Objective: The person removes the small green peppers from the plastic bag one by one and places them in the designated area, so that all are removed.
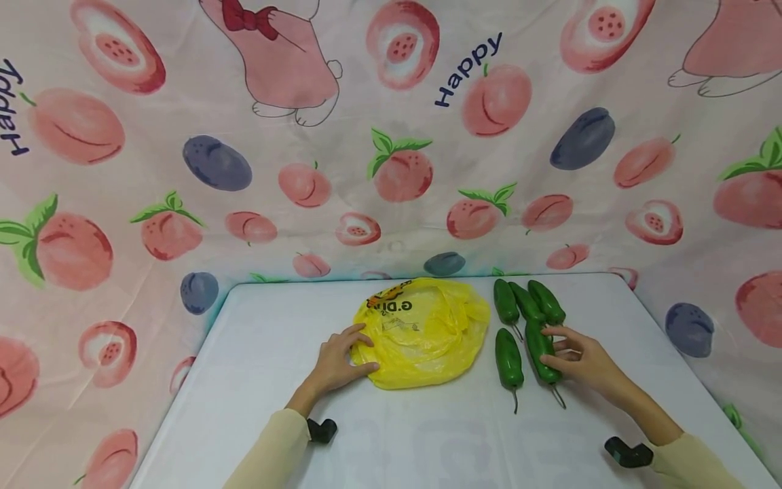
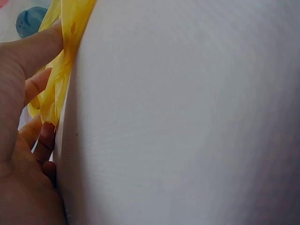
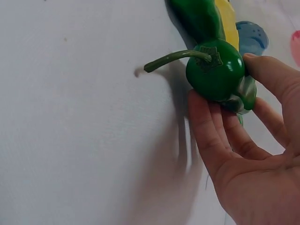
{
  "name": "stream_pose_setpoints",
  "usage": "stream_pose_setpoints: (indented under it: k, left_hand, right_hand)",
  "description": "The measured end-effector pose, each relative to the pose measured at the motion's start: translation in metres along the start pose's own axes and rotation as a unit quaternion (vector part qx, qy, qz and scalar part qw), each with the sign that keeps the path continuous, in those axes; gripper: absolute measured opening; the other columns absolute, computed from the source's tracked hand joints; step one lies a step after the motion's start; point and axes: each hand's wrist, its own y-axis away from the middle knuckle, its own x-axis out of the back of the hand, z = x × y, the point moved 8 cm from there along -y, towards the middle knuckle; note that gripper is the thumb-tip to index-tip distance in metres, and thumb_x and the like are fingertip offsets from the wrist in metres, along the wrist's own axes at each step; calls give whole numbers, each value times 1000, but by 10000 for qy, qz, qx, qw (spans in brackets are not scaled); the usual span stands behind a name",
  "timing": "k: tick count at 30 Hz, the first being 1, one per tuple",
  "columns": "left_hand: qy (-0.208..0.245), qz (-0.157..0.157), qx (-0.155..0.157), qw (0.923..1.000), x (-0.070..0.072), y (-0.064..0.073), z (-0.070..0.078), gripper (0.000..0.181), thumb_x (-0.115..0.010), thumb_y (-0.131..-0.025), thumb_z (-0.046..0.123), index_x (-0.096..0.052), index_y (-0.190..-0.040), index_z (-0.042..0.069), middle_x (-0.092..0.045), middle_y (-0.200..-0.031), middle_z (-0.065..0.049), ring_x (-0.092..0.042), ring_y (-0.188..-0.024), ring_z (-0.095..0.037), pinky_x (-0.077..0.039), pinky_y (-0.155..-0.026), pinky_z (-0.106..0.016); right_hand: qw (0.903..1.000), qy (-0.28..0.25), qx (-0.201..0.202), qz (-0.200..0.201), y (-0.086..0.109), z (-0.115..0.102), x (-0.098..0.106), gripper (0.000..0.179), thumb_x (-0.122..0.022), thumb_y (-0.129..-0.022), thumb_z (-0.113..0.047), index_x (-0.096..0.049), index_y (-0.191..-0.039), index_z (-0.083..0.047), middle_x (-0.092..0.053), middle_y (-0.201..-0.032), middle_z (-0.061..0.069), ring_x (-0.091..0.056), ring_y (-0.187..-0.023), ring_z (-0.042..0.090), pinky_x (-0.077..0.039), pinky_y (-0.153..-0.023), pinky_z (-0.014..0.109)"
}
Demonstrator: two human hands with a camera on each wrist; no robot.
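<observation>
On the white table, a crumpled yellow plastic bag (image 1: 421, 339) lies spread out, with dark print on its upper left. My left hand (image 1: 339, 360) holds the bag's left edge between thumb and fingers; in the left wrist view, folds of the yellow plastic bag (image 2: 70, 42) show at the fingertips. To the right, my right hand (image 1: 589, 363) grips a glossy green pepper (image 1: 539, 350) from its right side. Its stem end faces the right wrist camera, with the thumb and fingers on either side of the green pepper (image 3: 215, 75).
Beside the held one lies another green pepper (image 1: 509, 358), stem toward me. Several more green peppers (image 1: 506, 302) sit close together behind, near the far edge of the white table (image 1: 269, 319). A fruit-patterned cloth (image 1: 403, 231) hangs behind and around the table.
</observation>
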Motion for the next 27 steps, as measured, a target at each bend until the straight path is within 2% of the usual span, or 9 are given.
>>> stream_pose_setpoints:
  k: [7,12,18,27]
  left_hand:
    - [-76,8,-5,10000,0,0,0,40,-84,-83,45,-68,-115,25,-46,-158,-4,-48,-124,-32,-29,-100,-53]
    - [-80,53,-45,9999,0,0,0,41,-84,-83,46,-69,-115,25,-47,-157,-5,-48,-123,-31,-30,-99,-52]
    - [-140,110,-196,9996,0,0,1,41,-83,-84,45,-69,-115,23,-47,-157,-8,-49,-121,-33,-30,-97,-53]
    - [-60,-15,12,10000,-1,-1,0,41,-83,-84,46,-68,-115,25,-45,-158,-4,-47,-124,-31,-29,-102,-54]
  right_hand:
    - [9999,65,-114,-86,-3,4,-4,62,-79,-92,-24,-52,-144,-3,-62,-112,18,-64,-90,20,-53,-68,28]
    - [9994,232,-224,-110,-5,5,-5,64,-80,-92,-27,-52,-144,-2,-63,-112,19,-64,-94,25,-54,-69,29]
    - [9987,445,-173,-187,-8,4,-6,63,-80,-91,-28,-54,-142,-2,-65,-110,17,-65,-96,28,-55,-70,29]
    - [9968,731,-174,-261,-10,3,-5,62,-81,-90,-32,-56,-139,-2,-66,-110,16,-65,-98,30,-55,-75,34]
